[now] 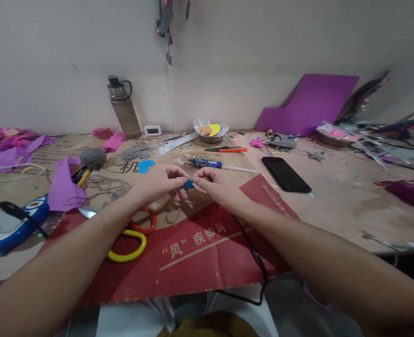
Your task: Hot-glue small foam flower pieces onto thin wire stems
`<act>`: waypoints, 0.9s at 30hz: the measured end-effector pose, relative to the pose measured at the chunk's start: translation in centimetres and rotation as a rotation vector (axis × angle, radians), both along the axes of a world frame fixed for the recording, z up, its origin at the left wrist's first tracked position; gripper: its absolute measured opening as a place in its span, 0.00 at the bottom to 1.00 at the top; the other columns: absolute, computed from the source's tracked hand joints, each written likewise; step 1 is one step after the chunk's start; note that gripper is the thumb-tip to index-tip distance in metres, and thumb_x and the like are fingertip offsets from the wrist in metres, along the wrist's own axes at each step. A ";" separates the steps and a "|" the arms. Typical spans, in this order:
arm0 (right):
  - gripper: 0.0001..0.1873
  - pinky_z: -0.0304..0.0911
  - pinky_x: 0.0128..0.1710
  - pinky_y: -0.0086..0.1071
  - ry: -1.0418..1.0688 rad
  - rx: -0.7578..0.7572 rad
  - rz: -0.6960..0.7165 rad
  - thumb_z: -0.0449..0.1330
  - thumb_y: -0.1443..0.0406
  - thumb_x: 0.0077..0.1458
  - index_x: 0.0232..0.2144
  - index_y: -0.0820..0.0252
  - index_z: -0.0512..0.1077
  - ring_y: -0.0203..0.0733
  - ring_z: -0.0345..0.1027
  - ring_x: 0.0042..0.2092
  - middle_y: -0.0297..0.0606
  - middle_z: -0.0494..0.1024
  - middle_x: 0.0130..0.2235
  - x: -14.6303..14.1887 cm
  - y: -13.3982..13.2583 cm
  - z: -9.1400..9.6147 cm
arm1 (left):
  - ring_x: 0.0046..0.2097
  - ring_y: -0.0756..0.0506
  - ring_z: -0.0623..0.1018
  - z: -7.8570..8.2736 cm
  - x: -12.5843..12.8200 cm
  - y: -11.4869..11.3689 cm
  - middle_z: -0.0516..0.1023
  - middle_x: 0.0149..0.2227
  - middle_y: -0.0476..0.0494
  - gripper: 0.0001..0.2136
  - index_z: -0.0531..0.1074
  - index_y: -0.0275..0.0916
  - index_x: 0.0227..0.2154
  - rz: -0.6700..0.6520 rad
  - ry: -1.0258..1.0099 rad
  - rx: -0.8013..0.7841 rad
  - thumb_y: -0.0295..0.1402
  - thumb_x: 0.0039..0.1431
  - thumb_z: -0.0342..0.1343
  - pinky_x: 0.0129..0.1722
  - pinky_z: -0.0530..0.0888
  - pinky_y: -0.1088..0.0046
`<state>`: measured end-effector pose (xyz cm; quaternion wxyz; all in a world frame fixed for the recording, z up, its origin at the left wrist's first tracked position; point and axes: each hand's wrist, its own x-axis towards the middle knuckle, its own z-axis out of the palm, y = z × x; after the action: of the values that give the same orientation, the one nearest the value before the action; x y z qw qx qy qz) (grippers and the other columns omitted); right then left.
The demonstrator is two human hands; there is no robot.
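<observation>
My left hand (159, 182) and my right hand (216, 183) meet over the middle of the cardboard sheet (199, 252). Both pinch one small blue felt piece (188, 184) between their fingertips. A blue glue gun (207, 163) with a white glue stick lies just beyond my hands. Another blue felt cut-out (145, 165) rests on the cardboard to the left of it. Scissors with red and yellow handles (136, 236) lie under my left forearm.
A black phone (286, 174) lies to the right. A water bottle (124, 107) stands at the wall, with a grey yarn ball (93, 157) and purple felt scraps (65, 182) at left. A purple foam sheet (307, 105) leans at the back right. A black cable (257, 262) crosses the cardboard.
</observation>
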<state>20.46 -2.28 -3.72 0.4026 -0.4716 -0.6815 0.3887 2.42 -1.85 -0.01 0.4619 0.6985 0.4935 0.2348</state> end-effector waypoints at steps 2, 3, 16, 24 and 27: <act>0.10 0.48 0.26 0.28 -0.008 0.010 -0.008 0.56 0.59 0.52 0.27 0.61 0.69 0.31 0.52 0.26 0.28 0.63 0.23 0.0 0.0 0.0 | 0.23 0.48 0.77 0.2 0.0 0.0 0.78 0.22 0.46 0.13 0.74 0.35 0.39 0.014 0.038 0.032 0.37 0.53 0.57 0.23 0.72 0.75; 0.09 0.48 0.26 0.28 -0.014 0.019 -0.011 0.56 0.60 0.52 0.27 0.61 0.69 0.31 0.52 0.25 0.28 0.62 0.23 0.0 0.0 -0.1 | 0.23 0.49 0.76 0.3 0.0 0.0 0.78 0.21 0.47 0.13 0.74 0.35 0.39 0.019 0.067 0.067 0.37 0.52 0.58 0.22 0.70 0.76; 0.08 0.55 0.33 0.30 -0.173 0.272 -0.005 0.55 0.62 0.57 0.33 0.61 0.71 0.35 0.60 0.31 0.33 0.69 0.28 -0.2 -0.6 -0.4 | 0.20 0.51 0.72 -0.6 0.0 0.0 0.74 0.16 0.51 0.09 0.78 0.39 0.32 0.056 0.261 0.399 0.38 0.53 0.57 0.23 0.66 0.77; 0.08 0.57 0.33 0.30 -0.080 0.248 0.019 0.55 0.62 0.58 0.38 0.61 0.65 0.35 0.61 0.31 0.32 0.68 0.30 -0.4 -0.4 -0.9 | 0.21 0.51 0.75 -0.5 0.1 -0.2 0.76 0.19 0.51 0.06 0.74 0.37 0.29 0.084 0.206 0.402 0.32 0.52 0.54 0.25 0.69 0.78; 0.06 0.58 0.34 0.31 -0.087 0.271 0.031 0.54 0.63 0.58 0.36 0.60 0.67 0.35 0.63 0.33 0.34 0.70 0.32 -0.3 -0.5 -0.8 | 0.22 0.51 0.75 -0.7 0.0 0.0 0.76 0.20 0.50 0.05 0.73 0.37 0.29 0.123 0.140 0.404 0.31 0.51 0.54 0.24 0.70 0.77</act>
<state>20.11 -2.81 -4.53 0.4264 -0.4187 -0.7519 0.2785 2.47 -1.81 -0.74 0.2623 0.7599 0.5090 0.3076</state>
